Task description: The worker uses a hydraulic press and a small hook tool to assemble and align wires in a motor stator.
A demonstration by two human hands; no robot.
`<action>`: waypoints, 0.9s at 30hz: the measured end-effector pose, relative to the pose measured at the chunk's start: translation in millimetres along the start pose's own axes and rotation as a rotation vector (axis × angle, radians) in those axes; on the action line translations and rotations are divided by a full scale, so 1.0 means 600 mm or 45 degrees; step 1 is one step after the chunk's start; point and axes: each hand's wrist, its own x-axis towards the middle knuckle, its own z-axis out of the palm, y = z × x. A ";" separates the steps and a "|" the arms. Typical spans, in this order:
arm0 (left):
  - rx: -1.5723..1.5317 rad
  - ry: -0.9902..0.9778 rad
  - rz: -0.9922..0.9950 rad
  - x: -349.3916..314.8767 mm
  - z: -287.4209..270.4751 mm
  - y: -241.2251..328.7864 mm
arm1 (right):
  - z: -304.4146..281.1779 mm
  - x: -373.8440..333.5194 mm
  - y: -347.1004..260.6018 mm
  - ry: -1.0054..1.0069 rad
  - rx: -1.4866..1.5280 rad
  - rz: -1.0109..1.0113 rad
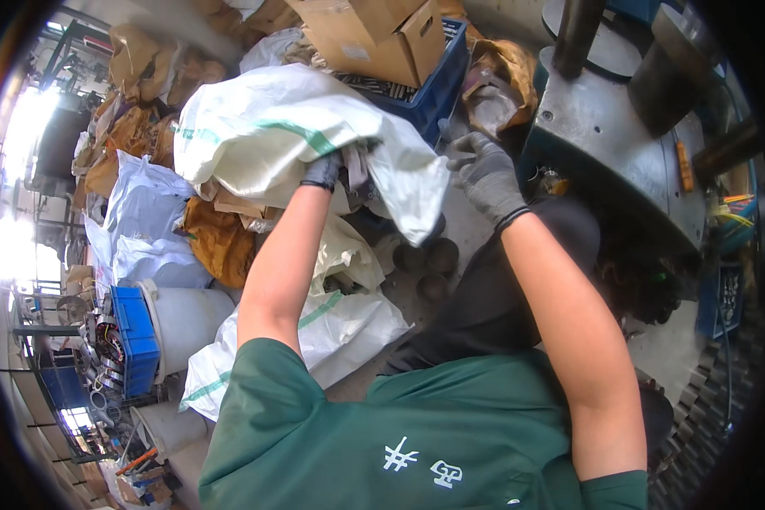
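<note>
A white woven sack (255, 106) with green stripes lies bunched in front of me, its mouth facing me. My left hand (321, 172), in a dark grey glove, reaches in under the sack's edge near greyish cloth-like material. The sack hides most of its fingers, so their grip cannot be made out. My right hand (487, 177), also gloved, is raised just right of the sack's hanging corner. Its bent fingers are apart, and I see nothing held in them. A second white woven sack (357, 327) lies crumpled beside my left arm.
Beyond the sack, a cardboard box (382, 47) sits on a blue crate (429, 102) of metal parts. A metal machine table (608, 127) stands at right. Dark round parts (429, 263) lie on the floor. A blue bin (134, 340) and white bucket (191, 319) are at left.
</note>
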 end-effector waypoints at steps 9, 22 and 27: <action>-0.674 -0.284 -0.418 -0.108 0.131 0.099 | -0.024 -0.021 -0.023 0.111 -0.237 -0.135; -1.895 -0.720 -1.042 -0.248 0.000 0.044 | -0.014 -0.039 -0.064 -0.155 -0.244 -0.132; -2.435 -0.915 -1.268 -0.228 -0.161 -0.017 | -0.018 -0.031 -0.053 -0.139 -0.177 -0.128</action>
